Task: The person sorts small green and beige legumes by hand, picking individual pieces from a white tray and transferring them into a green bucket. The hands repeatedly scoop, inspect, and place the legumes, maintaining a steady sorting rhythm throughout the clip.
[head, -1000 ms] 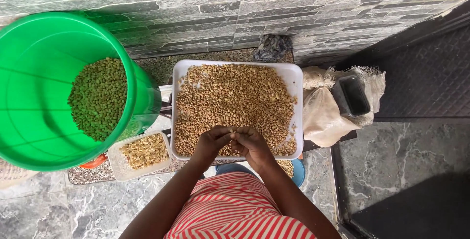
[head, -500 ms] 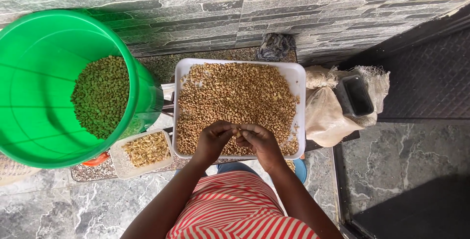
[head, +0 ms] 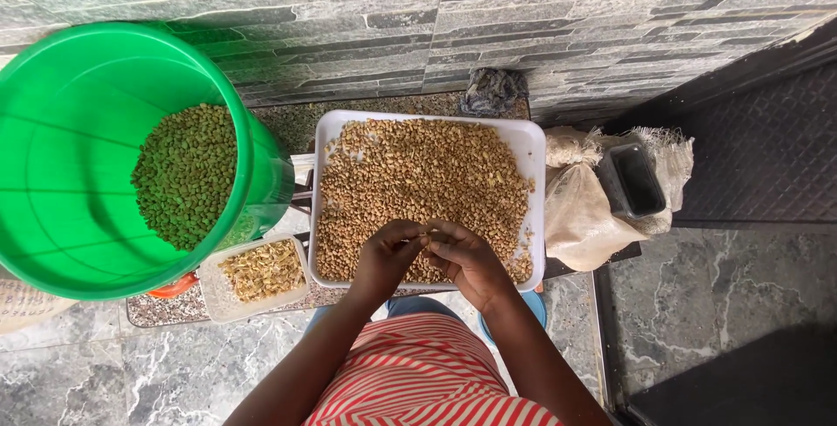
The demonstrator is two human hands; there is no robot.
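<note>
Green plastic bucket [head: 52, 173] at far left, tilted toward the viewer, holding a heap of green-tinted beans [head: 185, 175] against its right wall. Just beside it, near and lower, a small clear tub [head: 209, 291] of pale husks [head: 261, 269] stands on the speckled surface [head: 157, 311]. At centre, a white rectangular tray [head: 535, 143] filled with tan beans [head: 418, 173] lies against the grey stone wall [head: 523, 7]. Over the tray's near edge the left hand [head: 388, 256] and right hand [head: 466, 260] meet, fingertips [head: 420, 236] pressed together and pinched on a single bean [head: 425, 238]; the item is small and largely hidden between the fingers, so its detail cannot be told. Both forearms rise from a red-and-white striped garment [head: 418, 374] at the near edge. Behind the tray, a crumpled dark cloth [head: 494, 90] sits at the wall's foot. To the right, a beige sack [head: 580, 212] and a dark rectangular container [head: 638, 180] rest together. At far right, a dark mat [head: 767, 147] lies beyond the marbled floor [head: 724, 278].
</note>
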